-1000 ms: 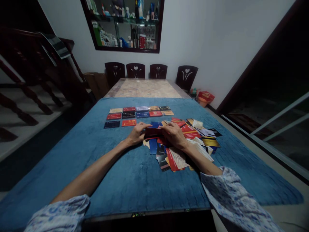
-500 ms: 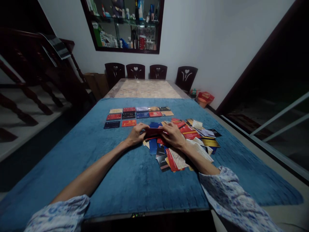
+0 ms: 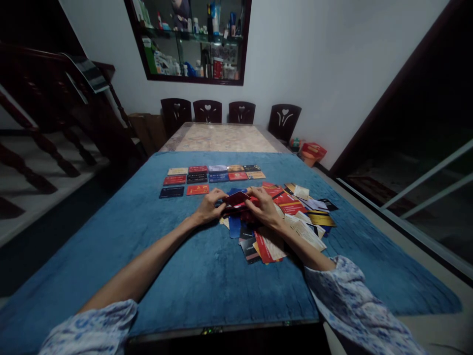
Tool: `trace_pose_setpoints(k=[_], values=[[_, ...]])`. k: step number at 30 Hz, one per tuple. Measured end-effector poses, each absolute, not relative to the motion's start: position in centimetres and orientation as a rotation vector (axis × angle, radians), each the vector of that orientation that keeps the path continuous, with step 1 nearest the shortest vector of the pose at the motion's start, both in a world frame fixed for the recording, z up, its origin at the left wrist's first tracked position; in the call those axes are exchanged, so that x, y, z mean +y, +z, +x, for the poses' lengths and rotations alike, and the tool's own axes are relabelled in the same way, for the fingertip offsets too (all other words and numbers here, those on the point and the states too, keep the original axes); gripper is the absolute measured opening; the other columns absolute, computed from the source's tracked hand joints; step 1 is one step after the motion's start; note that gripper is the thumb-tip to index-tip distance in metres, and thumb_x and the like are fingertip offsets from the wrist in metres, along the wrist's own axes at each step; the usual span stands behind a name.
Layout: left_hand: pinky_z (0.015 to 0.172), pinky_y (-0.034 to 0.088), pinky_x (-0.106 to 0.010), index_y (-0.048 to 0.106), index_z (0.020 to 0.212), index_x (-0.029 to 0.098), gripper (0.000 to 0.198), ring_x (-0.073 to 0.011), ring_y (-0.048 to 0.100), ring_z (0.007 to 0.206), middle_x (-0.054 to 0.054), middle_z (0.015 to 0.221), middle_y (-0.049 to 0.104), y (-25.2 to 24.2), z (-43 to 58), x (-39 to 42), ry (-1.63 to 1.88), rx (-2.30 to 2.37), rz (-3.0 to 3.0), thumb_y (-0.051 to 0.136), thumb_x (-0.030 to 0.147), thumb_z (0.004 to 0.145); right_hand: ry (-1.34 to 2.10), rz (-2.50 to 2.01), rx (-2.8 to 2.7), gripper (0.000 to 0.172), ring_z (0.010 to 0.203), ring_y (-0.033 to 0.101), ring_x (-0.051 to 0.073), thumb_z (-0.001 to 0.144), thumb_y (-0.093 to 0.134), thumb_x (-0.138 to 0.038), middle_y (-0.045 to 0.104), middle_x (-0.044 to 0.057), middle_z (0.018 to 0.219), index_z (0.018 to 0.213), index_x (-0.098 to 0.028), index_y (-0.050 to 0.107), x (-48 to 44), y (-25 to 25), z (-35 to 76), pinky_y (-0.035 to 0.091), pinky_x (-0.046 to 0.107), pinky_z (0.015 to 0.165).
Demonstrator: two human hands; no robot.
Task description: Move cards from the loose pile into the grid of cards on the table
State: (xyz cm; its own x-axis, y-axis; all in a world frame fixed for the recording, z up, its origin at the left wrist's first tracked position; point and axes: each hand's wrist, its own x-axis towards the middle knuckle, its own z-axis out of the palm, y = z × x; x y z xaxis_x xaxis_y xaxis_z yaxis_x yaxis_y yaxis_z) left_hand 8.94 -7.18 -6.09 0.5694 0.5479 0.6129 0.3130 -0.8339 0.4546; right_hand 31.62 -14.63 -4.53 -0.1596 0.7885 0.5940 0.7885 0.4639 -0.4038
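Between my two hands is a dark red card (image 3: 237, 198), tilted over the left part of a loose card pile (image 3: 291, 204). My left hand (image 3: 211, 207) pinches its left side. With its fingertips on the card's right side, my right hand (image 3: 265, 208) reaches across the pile and hides some of it. Red, blue, black, gold and white cards overlap in that heap. Beyond my left hand, several cards lie in rows, among them an orange-red card (image 3: 197, 190) and a dark blue card (image 3: 171, 192) in the nearest row.
A blue cloth (image 3: 177, 276) covers the near part of the table, and the marble tabletop (image 3: 225, 137) shows beyond it. Dark wooden chairs (image 3: 242, 112) stand at the far end. To the right is a glass sliding door (image 3: 417, 187); stair railings (image 3: 40, 133) rise on the left.
The dark red card has tipped from nearly edge-on so that more of its face shows. Both hands stay in almost the same place.
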Motion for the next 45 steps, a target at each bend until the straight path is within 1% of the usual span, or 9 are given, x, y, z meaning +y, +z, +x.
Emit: trace_pose_setpoints(k=[5, 14, 21, 23, 27, 30, 33, 37, 45], values=[[0.084, 0.055, -0.035, 0.069, 0.104, 0.016, 0.022, -0.0176, 0.064, 0.092, -0.006, 0.093, 0.068, -5.9, 9.0, -7.3, 1.154, 0.674, 2.501, 0.060, 0.012, 0.084, -0.080, -1.304, -1.932, 0.023, 0.095, 0.059, 0.025, 0.095, 0.047, -0.027, 0.068, 0.010, 0.098, 0.106, -0.021, 0.066, -14.5, -4.4, 31.2, 0.044, 0.038, 0.086], [0.089, 0.053, -0.038, 0.064, 0.116, 0.018, 0.028, -0.0188, 0.062, 0.092, -0.004, 0.088, 0.070, -5.6, 9.1, -7.8, 1.278, 0.633, 2.486, 0.061, 0.018, 0.088, -0.427, -1.387, -2.086, 0.030, 0.093, 0.050, 0.026, 0.102, 0.041, -0.029, 0.072, 0.009, 0.094, 0.110, -0.022, 0.069, -14.6, -3.2, 31.0, 0.032, 0.041, 0.086], [0.089, 0.053, -0.036, 0.058, 0.128, 0.020, 0.037, -0.0193, 0.063, 0.098, -0.007, 0.107, 0.069, -5.4, 9.1, -8.3, 1.426, 0.725, 2.465, 0.061, 0.023, 0.091, -0.500, -1.384, -2.147, 0.030, 0.094, 0.048, 0.025, 0.103, 0.043, -0.033, 0.070, 0.008, 0.093, 0.115, -0.024, 0.069, -14.5, -2.8, 30.0, 0.029, 0.040, 0.086], [0.088, 0.052, -0.036, 0.061, 0.124, 0.020, 0.032, -0.0194, 0.064, 0.096, -0.007, 0.106, 0.069, -5.3, 9.3, -8.5, 1.470, 0.708, 2.458, 0.060, 0.024, 0.092, -0.516, -1.365, -2.161, 0.028, 0.094, 0.048, 0.025, 0.102, 0.046, -0.034, 0.070, 0.008, 0.093, 0.114, -0.024, 0.069, -14.3, -2.9, 29.8, 0.029, 0.039, 0.085], [0.085, 0.052, -0.035, 0.069, 0.100, 0.019, 0.012, -0.0183, 0.063, 0.088, -0.005, 0.091, 0.071, -5.1, 9.8, -8.9, 1.547, 0.599, 2.438, 0.060, 0.021, 0.093, -0.565, -1.255, -2.140, 0.025, 0.091, 0.047, 0.023, 0.101, 0.049, -0.035, 0.070, 0.006, 0.088, 0.107, -0.024, 0.071, -14.1, -3.2, 29.7, 0.029, 0.038, 0.084], [0.080, 0.051, -0.033, 0.070, 0.090, 0.019, 0.010, -0.0177, 0.062, 0.083, -0.004, 0.083, 0.071, -5.0, 10.0, -9.0, 1.563, 0.590, 2.405, 0.060, 0.020, 0.092, -0.547, -1.228, -2.124, 0.025, 0.091, 0.047, 0.023, 0.101, 0.049, -0.034, 0.071, 0.006, 0.091, 0.109, -0.023, 0.071, -14.1, -3.4, 29.6, 0.029, 0.037, 0.083], [0.079, 0.051, -0.033, 0.070, 0.088, 0.019, 0.009, -0.0177, 0.061, 0.081, -0.004, 0.081, 0.070, -5.0, 9.8, -9.0, 1.583, 0.627, 2.357, 0.062, 0.021, 0.091, -0.459, -1.285, -2.119, 0.025, 0.092, 0.049, 0.023, 0.100, 0.053, -0.035, 0.072, 0.007, 0.093, 0.111, -0.022, 0.071, -14.0, -3.8, 29.6, 0.029, 0.037, 0.080], [0.079, 0.051, -0.032, 0.070, 0.087, 0.018, 0.008, -0.0173, 0.061, 0.082, -0.004, 0.082, 0.070, -5.0, 9.3, -9.1, 1.611, 0.662, 2.299, 0.063, 0.020, 0.089, -0.297, -1.365, -2.132, 0.018, 0.095, 0.051, 0.024, 0.096, 0.058, -0.031, 0.074, 0.007, 0.095, 0.102, -0.021, 0.072, -13.9, -4.4, 29.6, 0.030, 0.036, 0.078], [0.082, 0.053, -0.032, 0.068, 0.086, 0.017, 0.008, -0.0173, 0.065, 0.084, -0.004, 0.087, 0.070, -5.3, 7.8, -9.2, 1.526, 0.861, 2.245, 0.060, 0.020, 0.084, -0.140, -1.360, -2.103, 0.017, 0.096, 0.055, 0.024, 0.094, 0.057, -0.023, 0.073, 0.008, 0.095, 0.101, -0.020, 0.073, -14.0, -4.2, 29.5, 0.036, 0.037, 0.084]])
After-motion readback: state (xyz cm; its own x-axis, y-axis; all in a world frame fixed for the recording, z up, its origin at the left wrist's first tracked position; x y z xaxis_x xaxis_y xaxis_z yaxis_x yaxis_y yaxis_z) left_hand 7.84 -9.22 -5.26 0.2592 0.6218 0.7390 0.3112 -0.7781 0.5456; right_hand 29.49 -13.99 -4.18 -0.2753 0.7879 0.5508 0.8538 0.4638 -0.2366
